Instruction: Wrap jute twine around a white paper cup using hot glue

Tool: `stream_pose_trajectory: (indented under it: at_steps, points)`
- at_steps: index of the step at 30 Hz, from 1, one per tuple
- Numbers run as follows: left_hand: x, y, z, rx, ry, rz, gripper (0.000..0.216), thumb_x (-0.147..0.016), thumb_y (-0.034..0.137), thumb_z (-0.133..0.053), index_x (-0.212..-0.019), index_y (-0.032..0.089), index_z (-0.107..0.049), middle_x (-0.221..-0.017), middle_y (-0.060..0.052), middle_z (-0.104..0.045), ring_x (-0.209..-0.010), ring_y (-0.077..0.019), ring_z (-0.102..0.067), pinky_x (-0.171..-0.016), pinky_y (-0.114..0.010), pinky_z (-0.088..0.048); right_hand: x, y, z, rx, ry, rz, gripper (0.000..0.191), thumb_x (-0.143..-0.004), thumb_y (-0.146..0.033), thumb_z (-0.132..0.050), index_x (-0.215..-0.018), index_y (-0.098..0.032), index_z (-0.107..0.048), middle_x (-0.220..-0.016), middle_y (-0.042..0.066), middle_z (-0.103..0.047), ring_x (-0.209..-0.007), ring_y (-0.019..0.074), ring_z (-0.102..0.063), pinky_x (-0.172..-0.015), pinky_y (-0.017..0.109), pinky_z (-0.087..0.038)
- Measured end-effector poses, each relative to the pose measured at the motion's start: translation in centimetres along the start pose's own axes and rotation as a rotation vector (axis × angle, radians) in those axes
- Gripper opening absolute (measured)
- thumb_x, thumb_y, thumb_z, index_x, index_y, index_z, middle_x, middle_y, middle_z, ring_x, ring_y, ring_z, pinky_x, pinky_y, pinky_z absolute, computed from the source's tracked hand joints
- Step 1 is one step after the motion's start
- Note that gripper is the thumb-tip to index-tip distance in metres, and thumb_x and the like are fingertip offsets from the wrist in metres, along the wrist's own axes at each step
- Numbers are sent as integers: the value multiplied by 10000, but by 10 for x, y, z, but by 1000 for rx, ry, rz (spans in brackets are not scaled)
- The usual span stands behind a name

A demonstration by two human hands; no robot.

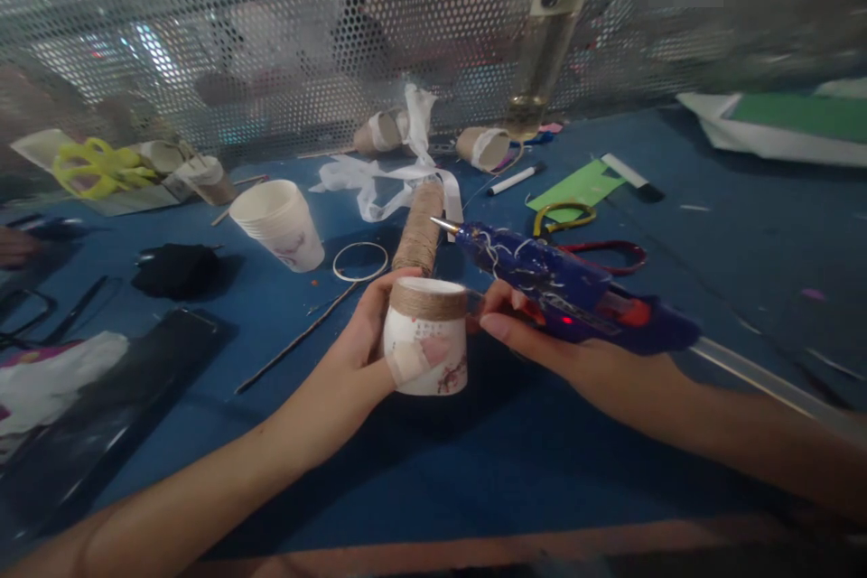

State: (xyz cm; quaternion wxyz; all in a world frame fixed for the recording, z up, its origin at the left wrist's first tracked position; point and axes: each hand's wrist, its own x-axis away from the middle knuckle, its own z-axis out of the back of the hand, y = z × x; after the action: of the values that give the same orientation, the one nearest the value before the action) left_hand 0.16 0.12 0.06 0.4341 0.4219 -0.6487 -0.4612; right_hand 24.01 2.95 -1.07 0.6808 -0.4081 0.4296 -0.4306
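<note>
My left hand (pixel 362 339) is closed round a white paper cup (pixel 443 375), its thumb, wrapped in a plaster, lying across the printed side. Brown twine (pixel 428 303) is wound in a band round the cup's upper part. My right hand (pixel 525 330) grips a blue hot glue gun (pixel 542 275), whose metal tip points left above the cup and whose red light is lit. A thin strand seems to run from the band to the right fingertips, but it is blurred. Just behind the cup lies a roll of twine (pixel 420 230).
Stacked paper cups (pixel 277 221) stand left, near a white ring (pixel 360 262) and a thin stick (pixel 298 339). Scissors (pixel 602 257), green paper (pixel 575 190) and a marker (pixel 515 181) lie right. White ribbon (pixel 369 190) lies behind, before a perforated metal screen (pixel 271 45).
</note>
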Motion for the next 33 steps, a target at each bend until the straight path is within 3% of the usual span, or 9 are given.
stream_pose_trajectory:
  at_steps: [5, 15, 22, 27, 33]
  points:
    - [-3, -1, 2, -26, 0, -18, 612, -895, 458, -923, -1387, 262, -617, -1406, -59, -750, -1329, -301, -699, -990, -348, -618, 0, 1, 0, 13, 9, 12, 185, -956, -451, -823, -949, -300, -716, -1004, -33, -779, -921, 177, -748, -934, 341, -645]
    - [-1, 10, 1, -208, -97, -29, 626, -954, 576, -834, -1443, 224, -666, -1401, -95, -791, -1302, -315, -710, -1038, -378, -607, 1, 1, -1, -96, -3, -12, 201, -933, -410, -867, -951, -305, -696, -934, -55, -770, -881, 152, -767, -880, 304, -670]
    - [-1, 1, 4, -84, -21, -74, 546, -966, 484, -847, -1440, 275, -673, -1422, -65, -782, -1315, -308, -707, -996, -357, -606, 3, -3, 2, -13, -14, 111, 143, -946, -371, -847, -933, -298, -724, -937, -40, -798, -872, 160, -778, -838, 303, -661]
    - [1, 2, 8, -7, 28, -115, 443, -960, 469, -841, -1344, 273, -741, -1350, -56, -801, -1265, -297, -708, -951, -333, -602, 6, -8, 10, 99, -20, 167, 179, -959, -367, -813, -904, -310, -652, -845, -43, -741, -716, 167, -719, -647, 309, -606]
    - [6, 5, 14, 17, 51, -156, 374, -991, 486, -789, -1310, 290, -771, -1254, -45, -807, -1163, -258, -723, -933, -317, -610, 7, -4, 22, 151, -44, 403, 195, -986, -191, -751, -942, -316, -606, -888, -59, -734, -753, 149, -718, -690, 292, -591]
